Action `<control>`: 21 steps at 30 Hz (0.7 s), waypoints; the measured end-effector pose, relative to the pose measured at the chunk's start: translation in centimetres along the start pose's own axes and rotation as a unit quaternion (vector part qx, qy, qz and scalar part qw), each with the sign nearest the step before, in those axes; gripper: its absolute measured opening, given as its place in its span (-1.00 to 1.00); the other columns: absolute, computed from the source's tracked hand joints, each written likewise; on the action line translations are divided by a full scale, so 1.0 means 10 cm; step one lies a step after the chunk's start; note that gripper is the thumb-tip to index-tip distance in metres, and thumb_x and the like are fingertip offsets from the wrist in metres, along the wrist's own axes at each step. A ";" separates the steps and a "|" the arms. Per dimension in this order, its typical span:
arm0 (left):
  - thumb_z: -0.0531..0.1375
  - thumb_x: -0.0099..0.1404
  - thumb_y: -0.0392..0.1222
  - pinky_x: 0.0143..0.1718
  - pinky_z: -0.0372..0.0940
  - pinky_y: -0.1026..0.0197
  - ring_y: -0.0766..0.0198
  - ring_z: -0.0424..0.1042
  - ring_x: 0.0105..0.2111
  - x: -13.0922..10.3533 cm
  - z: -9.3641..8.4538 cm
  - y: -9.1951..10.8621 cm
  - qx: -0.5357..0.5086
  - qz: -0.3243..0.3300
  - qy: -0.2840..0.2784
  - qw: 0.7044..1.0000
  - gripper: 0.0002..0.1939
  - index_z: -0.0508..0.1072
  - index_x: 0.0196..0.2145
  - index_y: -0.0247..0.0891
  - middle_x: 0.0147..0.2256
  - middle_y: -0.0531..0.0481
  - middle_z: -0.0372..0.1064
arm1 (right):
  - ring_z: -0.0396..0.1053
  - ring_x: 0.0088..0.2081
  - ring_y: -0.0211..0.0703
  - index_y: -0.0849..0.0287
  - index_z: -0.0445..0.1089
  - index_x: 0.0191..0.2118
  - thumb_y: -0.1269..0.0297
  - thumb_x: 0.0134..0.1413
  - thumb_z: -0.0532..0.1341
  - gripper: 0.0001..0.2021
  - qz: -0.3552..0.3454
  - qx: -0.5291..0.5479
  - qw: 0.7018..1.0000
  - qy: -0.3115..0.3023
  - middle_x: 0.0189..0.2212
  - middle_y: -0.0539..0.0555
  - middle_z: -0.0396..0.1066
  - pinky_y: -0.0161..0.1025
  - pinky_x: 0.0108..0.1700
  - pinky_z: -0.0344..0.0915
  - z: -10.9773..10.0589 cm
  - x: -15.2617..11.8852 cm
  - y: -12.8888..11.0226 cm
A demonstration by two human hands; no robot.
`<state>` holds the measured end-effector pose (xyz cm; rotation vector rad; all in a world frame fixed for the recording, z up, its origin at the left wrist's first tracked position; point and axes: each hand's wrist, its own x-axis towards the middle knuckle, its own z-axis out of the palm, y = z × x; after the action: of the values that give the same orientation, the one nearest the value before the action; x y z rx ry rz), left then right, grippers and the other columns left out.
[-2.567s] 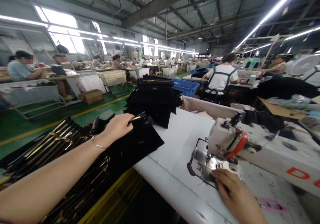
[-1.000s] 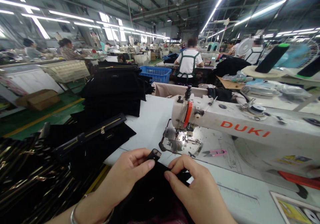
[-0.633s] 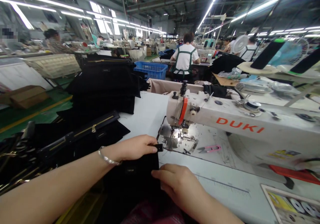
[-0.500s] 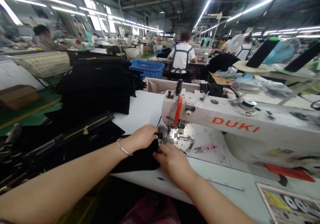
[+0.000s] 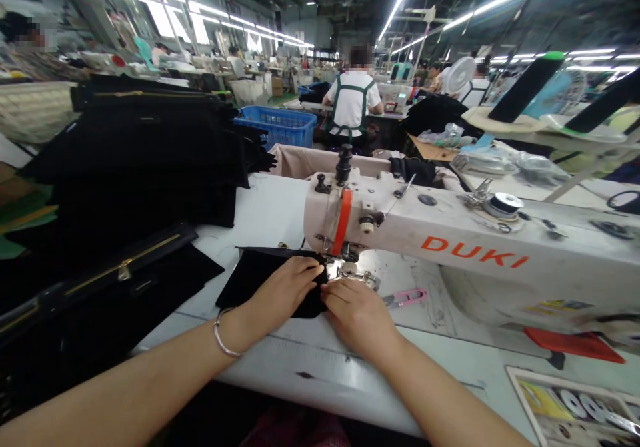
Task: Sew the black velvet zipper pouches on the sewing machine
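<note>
A piece of black fabric (image 5: 250, 277) lies on the sewing machine's bed, its right edge by the presser foot. My left hand (image 5: 287, 287), with a silver bangle at the wrist, rests over it, fingers together and gripping close to the needle. Just below the needle area, my right hand (image 5: 357, 310) has its curled fingers closed at the fabric's right edge; the fingertips are partly hidden. The white sewing machine (image 5: 400, 220) bears orange lettering and an orange lever. Pink-handled thread snips (image 5: 410, 298) lie right of the needle.
Stacked black fabric pieces (image 5: 145, 147) stand at left, with a zippered black piece (image 5: 150, 280) in front. Behind are a blue crate (image 5: 277, 125) and a seated person (image 5: 354, 100). Black thread cones (image 5: 527, 87) stand at right. A parts tray (image 5: 565, 400) lies at front right.
The black fabric now lies separate from the zippered piece on the left, with white table between them. My hands stay near the needle, and the left lies flatter over the fabric. The view has shifted.
</note>
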<state>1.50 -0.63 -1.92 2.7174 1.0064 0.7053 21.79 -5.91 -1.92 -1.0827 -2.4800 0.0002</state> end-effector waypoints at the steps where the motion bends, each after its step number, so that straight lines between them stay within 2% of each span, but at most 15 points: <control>1: 0.07 0.44 -0.34 0.16 0.30 -0.07 0.11 0.33 0.09 -0.02 -0.02 -0.02 -0.015 0.011 0.002 1.000 -0.68 0.34 0.12 -0.27 0.06 -0.16 0.35 | 0.39 -0.03 -0.05 0.23 0.46 -0.07 0.48 0.21 0.20 -0.81 0.002 0.005 1.000 0.008 -0.12 0.14 0.51 -0.10 0.06 0.34 0.02 -0.01 0.00; 9: 0.12 0.44 -0.28 0.25 0.21 -0.03 0.17 0.30 0.17 0.08 -0.13 -0.30 -0.052 0.061 -0.084 0.993 -0.64 0.35 0.17 -0.21 0.12 -0.10 0.36 | 0.41 -0.08 -0.03 0.27 0.47 -0.11 0.47 0.22 0.18 -0.83 0.009 0.019 0.999 0.043 -0.19 0.13 0.53 -0.08 0.03 0.37 0.02 0.09 -0.09; 11: 0.12 0.44 -0.28 0.26 0.20 -0.04 0.16 0.29 0.17 0.08 -0.12 -0.30 -0.053 0.065 -0.087 0.993 -0.64 0.36 0.16 -0.22 0.13 -0.11 0.36 | 0.42 -0.09 -0.03 0.27 0.47 -0.11 0.49 0.22 0.16 -0.82 0.009 0.021 0.999 0.048 -0.19 0.13 0.53 -0.07 0.02 0.38 0.01 0.09 -0.09; 17: 0.09 0.44 -0.33 0.24 0.22 -0.05 0.15 0.31 0.14 0.04 -0.09 -0.13 -0.067 0.022 -0.044 0.997 -0.66 0.34 0.14 -0.26 0.10 -0.12 0.37 | 0.42 -0.09 -0.03 0.28 0.47 -0.11 0.50 0.19 0.14 -0.79 -0.001 0.047 0.997 0.063 -0.18 0.14 0.52 -0.09 -0.01 0.39 -0.02 0.05 -0.08; 21: 0.11 0.42 -0.33 0.22 0.23 -0.04 0.14 0.32 0.13 0.07 -0.14 -0.11 -0.081 0.025 -0.066 0.994 -0.69 0.35 0.10 -0.24 0.09 -0.10 0.37 | 0.42 -0.09 -0.01 0.29 0.46 -0.11 0.50 0.19 0.14 -0.79 -0.002 0.045 0.997 0.055 -0.17 0.16 0.52 -0.07 -0.04 0.40 -0.04 0.05 -0.09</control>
<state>0.68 0.65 -0.76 2.6167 0.8153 0.5788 21.02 -6.25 -1.25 -1.0122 -2.3609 0.0507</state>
